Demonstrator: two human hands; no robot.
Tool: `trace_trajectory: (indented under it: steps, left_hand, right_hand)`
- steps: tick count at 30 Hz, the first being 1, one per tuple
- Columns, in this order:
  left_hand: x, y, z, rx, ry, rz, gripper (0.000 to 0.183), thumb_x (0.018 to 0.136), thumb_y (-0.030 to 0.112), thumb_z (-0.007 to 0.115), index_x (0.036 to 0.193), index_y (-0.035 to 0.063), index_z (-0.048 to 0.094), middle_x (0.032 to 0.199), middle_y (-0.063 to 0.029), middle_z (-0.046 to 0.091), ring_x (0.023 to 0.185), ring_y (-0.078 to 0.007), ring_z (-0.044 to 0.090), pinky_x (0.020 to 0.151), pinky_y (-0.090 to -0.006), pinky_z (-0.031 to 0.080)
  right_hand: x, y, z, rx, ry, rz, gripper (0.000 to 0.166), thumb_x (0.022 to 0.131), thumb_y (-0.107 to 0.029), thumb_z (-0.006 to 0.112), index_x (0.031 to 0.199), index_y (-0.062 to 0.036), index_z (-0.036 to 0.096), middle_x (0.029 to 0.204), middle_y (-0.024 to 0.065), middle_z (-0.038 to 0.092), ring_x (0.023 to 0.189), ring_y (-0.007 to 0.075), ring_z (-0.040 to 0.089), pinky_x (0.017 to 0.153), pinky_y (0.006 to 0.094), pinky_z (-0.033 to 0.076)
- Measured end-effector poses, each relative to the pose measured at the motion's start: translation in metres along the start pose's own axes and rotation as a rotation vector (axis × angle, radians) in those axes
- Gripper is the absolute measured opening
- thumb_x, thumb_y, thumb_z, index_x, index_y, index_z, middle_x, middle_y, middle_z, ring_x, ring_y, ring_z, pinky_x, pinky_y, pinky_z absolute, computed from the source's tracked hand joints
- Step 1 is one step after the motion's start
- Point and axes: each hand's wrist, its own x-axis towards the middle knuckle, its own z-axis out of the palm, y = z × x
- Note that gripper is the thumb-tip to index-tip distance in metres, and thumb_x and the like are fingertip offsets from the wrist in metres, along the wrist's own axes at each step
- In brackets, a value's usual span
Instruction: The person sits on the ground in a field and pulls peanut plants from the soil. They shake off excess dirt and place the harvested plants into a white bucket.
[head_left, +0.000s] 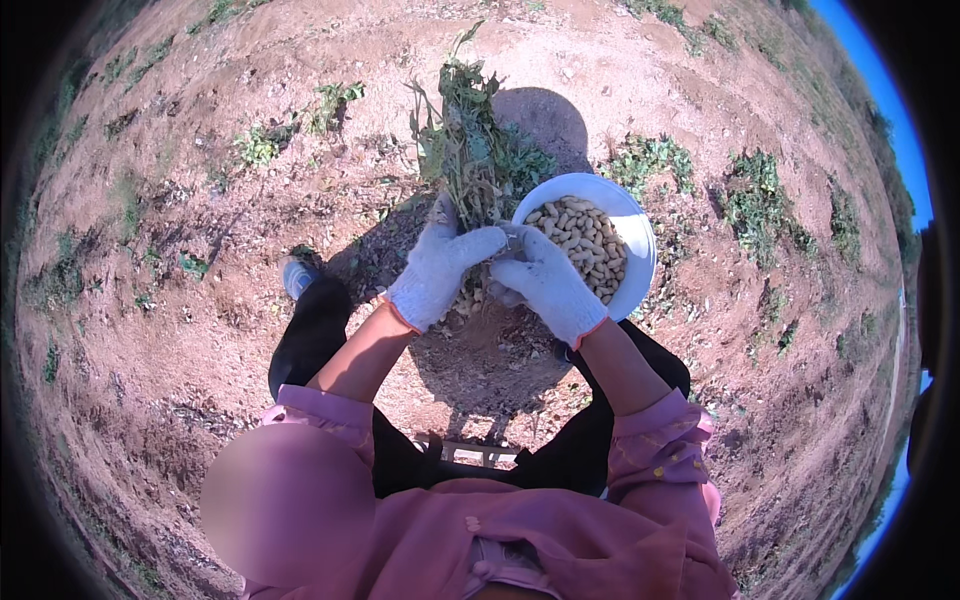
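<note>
My left hand (442, 264), in a white knit glove, grips a bundle of leafy peanut plants (472, 142) near its root end. The stems and leaves stretch away from me. My right hand (541, 276), gloved the same way, meets the left at the base of the bundle. Its fingers curl inward, and what they hold is hidden. Beneath the hands some peanuts (469, 301) show, partly covered. Just beyond my right hand stands a white bucket (637, 238), its rim overlapped by that hand. Many unshelled peanuts (577, 234) lie inside it.
Dry reddish soil (225, 322) surrounds me, scattered with leaf litter. Uprooted or low green plants (757, 206) lie to the right, with more plants (262, 142) at the upper left. My shoe (300, 276) is left of the bundle. Part of a low seat (469, 454) shows between my legs.
</note>
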Motion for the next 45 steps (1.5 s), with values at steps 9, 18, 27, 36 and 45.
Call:
trace_trajectory:
  steps: [9,18,27,36,45]
  left_hand:
    - [-0.001,-0.007,-0.017,0.569,0.327,0.28,0.071,0.077,0.014,0.074,0.137,0.0003,0.038,0.117,-0.0125,0.061,0.103,-0.0166,0.06,0.087,-0.0276,0.049]
    - [0.007,0.044,-0.072,0.583,0.544,0.433,0.083,0.077,0.018,0.078,0.142,-0.0043,0.031,0.134,-0.0207,0.05,0.119,-0.0226,0.053,0.096,-0.031,0.046]
    - [-0.039,0.128,-0.185,1.894,1.182,0.633,0.061,0.078,0.043,0.073,0.124,0.0056,0.057,0.131,-0.0173,0.054,0.122,-0.0333,0.049,0.102,-0.0434,0.041]
    - [-0.028,0.086,-0.168,1.787,0.117,-0.368,0.053,0.088,0.042,0.062,0.128,0.0066,0.056,0.126,-0.0154,0.06,0.116,-0.0292,0.058,0.097,-0.0369,0.045]
    - [-0.022,0.047,-0.158,1.859,-0.017,-0.539,0.05,0.072,0.036,0.065,0.113,0.0064,0.062,0.113,-0.0205,0.065,0.106,-0.0366,0.062,0.089,-0.0431,0.049]
  right_hand:
    - [0.035,0.036,-0.006,-0.019,0.081,-0.016,0.031,0.092,-0.009,0.056,0.12,0.0027,0.049,0.089,0.0051,0.059,0.073,0.0105,0.056,0.065,0.0234,0.046]
    - [0.028,0.035,-0.005,-0.5,0.033,-0.079,0.035,0.093,-0.015,0.058,0.121,0.0041,0.053,0.102,0.0102,0.062,0.089,0.014,0.061,0.077,0.0279,0.05]
    - [0.017,0.018,-0.016,-0.436,0.152,-0.184,0.033,0.094,-0.017,0.058,0.12,0.0025,0.056,0.098,0.0068,0.062,0.086,0.0105,0.058,0.078,0.026,0.048]
    - [0.001,-0.011,-0.023,-0.336,0.302,-0.187,0.034,0.093,-0.015,0.06,0.122,0.0035,0.056,0.099,0.004,0.063,0.087,0.0084,0.059,0.078,0.0221,0.048]
    - [-0.002,-0.011,-0.03,-0.44,0.311,-0.207,0.031,0.094,-0.015,0.059,0.12,0.0007,0.06,0.101,0.0028,0.063,0.089,0.0067,0.058,0.079,0.0216,0.047]
